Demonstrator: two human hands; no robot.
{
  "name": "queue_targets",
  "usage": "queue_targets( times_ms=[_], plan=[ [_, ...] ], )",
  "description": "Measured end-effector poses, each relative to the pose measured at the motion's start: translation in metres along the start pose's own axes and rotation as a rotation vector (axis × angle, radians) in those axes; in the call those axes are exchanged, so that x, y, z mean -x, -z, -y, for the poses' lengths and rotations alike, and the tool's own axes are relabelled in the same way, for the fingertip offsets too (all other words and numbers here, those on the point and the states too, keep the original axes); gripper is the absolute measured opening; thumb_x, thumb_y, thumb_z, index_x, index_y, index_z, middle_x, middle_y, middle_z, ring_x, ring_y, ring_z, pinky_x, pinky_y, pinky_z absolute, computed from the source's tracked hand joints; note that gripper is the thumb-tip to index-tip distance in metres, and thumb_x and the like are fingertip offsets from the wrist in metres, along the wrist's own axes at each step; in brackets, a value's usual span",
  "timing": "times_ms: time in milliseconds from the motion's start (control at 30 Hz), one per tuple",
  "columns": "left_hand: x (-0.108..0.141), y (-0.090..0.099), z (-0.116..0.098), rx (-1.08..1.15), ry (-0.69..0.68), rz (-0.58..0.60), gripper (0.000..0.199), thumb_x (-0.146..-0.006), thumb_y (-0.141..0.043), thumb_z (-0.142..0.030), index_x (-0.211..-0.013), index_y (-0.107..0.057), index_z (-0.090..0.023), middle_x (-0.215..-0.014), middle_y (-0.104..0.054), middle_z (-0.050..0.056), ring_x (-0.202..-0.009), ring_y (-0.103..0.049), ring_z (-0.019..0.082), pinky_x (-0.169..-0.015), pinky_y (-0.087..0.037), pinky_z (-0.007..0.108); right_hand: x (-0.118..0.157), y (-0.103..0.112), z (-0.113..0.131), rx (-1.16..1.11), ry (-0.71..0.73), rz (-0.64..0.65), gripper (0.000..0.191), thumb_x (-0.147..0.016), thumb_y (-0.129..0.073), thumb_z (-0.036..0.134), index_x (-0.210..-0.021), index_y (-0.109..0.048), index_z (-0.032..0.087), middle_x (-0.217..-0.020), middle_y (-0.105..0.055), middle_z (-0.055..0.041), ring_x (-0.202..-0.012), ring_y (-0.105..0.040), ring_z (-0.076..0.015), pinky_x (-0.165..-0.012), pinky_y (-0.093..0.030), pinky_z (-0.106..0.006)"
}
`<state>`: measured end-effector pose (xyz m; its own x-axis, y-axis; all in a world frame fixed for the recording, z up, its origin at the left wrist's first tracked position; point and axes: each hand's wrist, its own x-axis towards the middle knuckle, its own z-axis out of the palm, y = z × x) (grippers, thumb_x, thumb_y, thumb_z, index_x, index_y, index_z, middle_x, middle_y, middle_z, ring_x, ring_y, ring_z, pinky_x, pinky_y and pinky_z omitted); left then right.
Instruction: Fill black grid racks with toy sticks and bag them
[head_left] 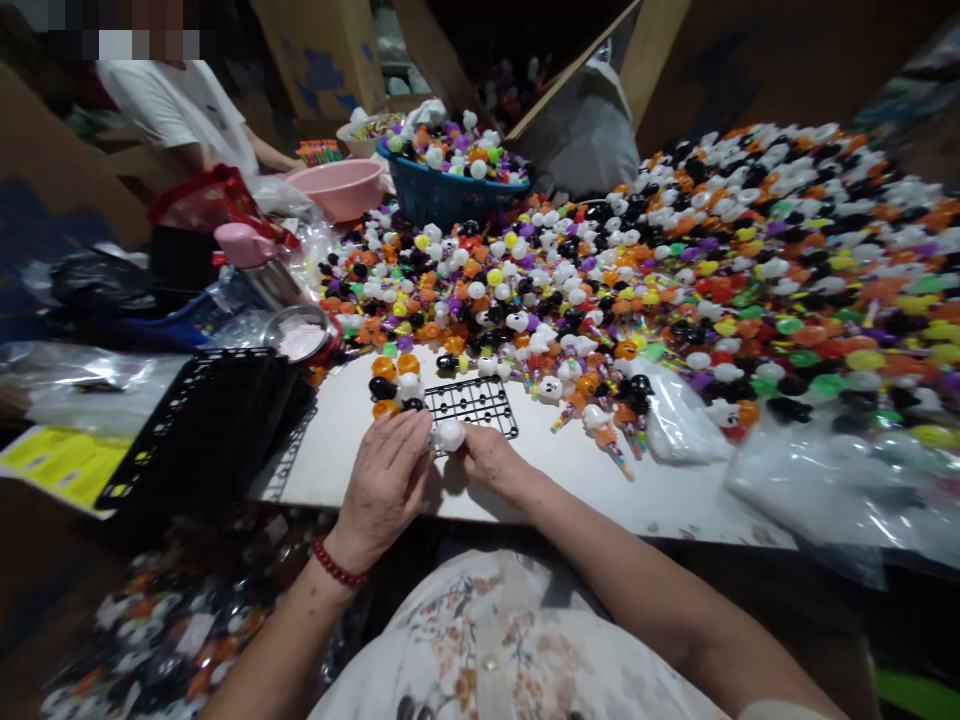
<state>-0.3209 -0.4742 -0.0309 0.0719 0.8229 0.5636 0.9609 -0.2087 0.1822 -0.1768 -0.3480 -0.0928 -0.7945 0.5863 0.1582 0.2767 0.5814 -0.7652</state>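
A black grid rack [480, 402] lies on the white board just beyond my hands, with orange, black and white pieces [384, 388] standing over its left part. My left hand [386, 470], with a red bead bracelet at the wrist, is closed at the rack's near left corner; what its fingers hold is hidden. My right hand [487, 458] pinches a white round piece [449, 434] between the two hands, at the rack's near edge.
Colourful small toys [585, 290] are heaped across the back and right. Beyond stand a blue tub [450, 198] and a pink basin [341, 190]. Stacked black racks [199, 420] lie left, clear plastic bags [679, 415] right. A person in white [176, 110] stands back left.
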Motion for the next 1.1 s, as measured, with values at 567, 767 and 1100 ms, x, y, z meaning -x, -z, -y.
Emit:
queue_targets(
  times_ms=[567, 767, 1100],
  plan=[
    [0.002, 0.009, -0.027, 0.011, -0.074, -0.089, 0.079, -0.082, -0.069, -0.012, -0.152, -0.035, -0.027, -0.135, -0.059, 0.013, -0.128, -0.053, 0.032, -0.109, -0.044, 0.053, 0.118, 0.113, -0.048, 0.574, -0.38, -0.454, 0.02, -0.089, -0.063, 0.029, -0.104, -0.06, 0.016, -0.104, -0.058, -0.0128, -0.089, -0.059, -0.0253, -0.075, -0.05, -0.036],
    [-0.017, 0.004, -0.029, -0.023, -0.064, -0.075, 0.074, -0.084, -0.069, -0.015, -0.15, -0.037, -0.026, -0.139, -0.055, 0.015, -0.132, -0.048, 0.035, -0.109, -0.043, 0.055, 0.134, 0.121, -0.061, 0.497, -0.519, -0.425, 0.02, -0.095, -0.05, 0.029, -0.086, -0.064, 0.017, -0.094, -0.062, -0.0096, -0.084, -0.059, -0.0226, -0.073, -0.045, -0.033],
    [0.01, -0.044, -0.052, 0.073, -0.228, 0.239, 0.042, -0.095, -0.051, -0.018, -0.137, -0.049, -0.013, -0.135, -0.059, 0.016, -0.127, -0.055, 0.026, -0.105, -0.052, 0.041, 0.084, 0.073, -0.028, -0.722, -0.441, -0.213, 0.045, -0.085, -0.057, 0.06, -0.09, -0.066, 0.016, -0.079, -0.065, -0.0019, -0.051, -0.042, -0.0075, -0.049, -0.032, -0.024]
  ],
)
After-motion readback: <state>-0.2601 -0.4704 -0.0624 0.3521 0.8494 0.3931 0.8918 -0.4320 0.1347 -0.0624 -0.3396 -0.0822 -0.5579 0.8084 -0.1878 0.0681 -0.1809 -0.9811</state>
